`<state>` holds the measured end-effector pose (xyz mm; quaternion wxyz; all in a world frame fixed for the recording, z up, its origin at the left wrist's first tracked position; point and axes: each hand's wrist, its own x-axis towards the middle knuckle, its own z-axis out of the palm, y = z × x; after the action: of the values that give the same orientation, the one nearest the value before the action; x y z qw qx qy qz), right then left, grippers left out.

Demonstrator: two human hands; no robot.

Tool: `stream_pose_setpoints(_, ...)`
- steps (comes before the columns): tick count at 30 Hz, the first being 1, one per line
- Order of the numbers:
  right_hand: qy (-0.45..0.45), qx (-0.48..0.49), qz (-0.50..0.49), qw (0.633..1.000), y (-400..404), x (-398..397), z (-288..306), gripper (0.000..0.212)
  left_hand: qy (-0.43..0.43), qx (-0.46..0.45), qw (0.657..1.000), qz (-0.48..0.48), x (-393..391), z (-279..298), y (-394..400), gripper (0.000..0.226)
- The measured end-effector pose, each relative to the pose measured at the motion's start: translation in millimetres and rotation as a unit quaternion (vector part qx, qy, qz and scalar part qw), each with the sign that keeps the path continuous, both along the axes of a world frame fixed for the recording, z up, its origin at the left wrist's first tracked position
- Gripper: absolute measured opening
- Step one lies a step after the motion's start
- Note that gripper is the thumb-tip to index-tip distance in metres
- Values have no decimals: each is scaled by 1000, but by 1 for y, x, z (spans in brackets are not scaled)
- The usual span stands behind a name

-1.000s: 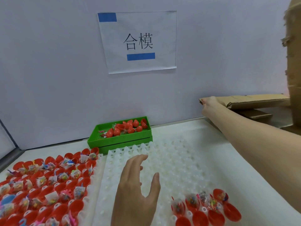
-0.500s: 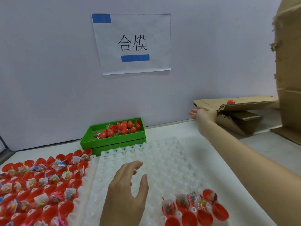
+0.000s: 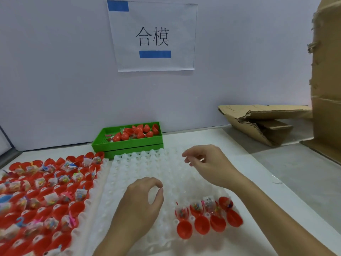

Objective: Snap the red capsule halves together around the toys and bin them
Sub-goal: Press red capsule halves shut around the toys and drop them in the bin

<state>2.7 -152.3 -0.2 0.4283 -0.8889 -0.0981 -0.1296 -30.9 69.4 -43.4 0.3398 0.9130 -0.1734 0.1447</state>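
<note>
Several open red capsule halves [image 3: 202, 224] with bagged toys [image 3: 208, 201] stand at the near right of a white egg-style tray [image 3: 140, 163]. My left hand [image 3: 142, 204] hovers over the tray's middle, fingers loosely curled, holding nothing. My right hand [image 3: 206, 161] hangs above the tray's far right part, fingers loosely curled and empty. To the left, a second tray [image 3: 46, 191] is packed with red halves and toy bags. A cardboard chute [image 3: 258, 115] lies at the back right.
A green bin [image 3: 127, 143] with several red capsules sits against the wall behind the trays. A tall cardboard box [image 3: 326, 80] stands at the right edge. A paper sign [image 3: 153, 36] hangs on the wall. Bare white table [image 3: 295, 172] lies right of the tray.
My right hand has pulled back from the cardboard chute to above the white tray. My left hand's fingers have curled inward. The view has tilted down slightly.
</note>
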Motion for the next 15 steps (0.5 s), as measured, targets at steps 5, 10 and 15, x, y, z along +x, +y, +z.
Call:
stream_pose_setpoints(5,-32,-51,37,997,1,-24,4,27,4,2,1000,-2,-1,1,1,10)
stream_pose_setpoints(10,7,-109,117,987,4,-35,12,26,-1,6,1000,-5,0,-1,1,11)
stream_pose_setpoints(15,44,-168,176,969,11,-41,9,26,-12,9,1000,-6,2,-3,2,12)
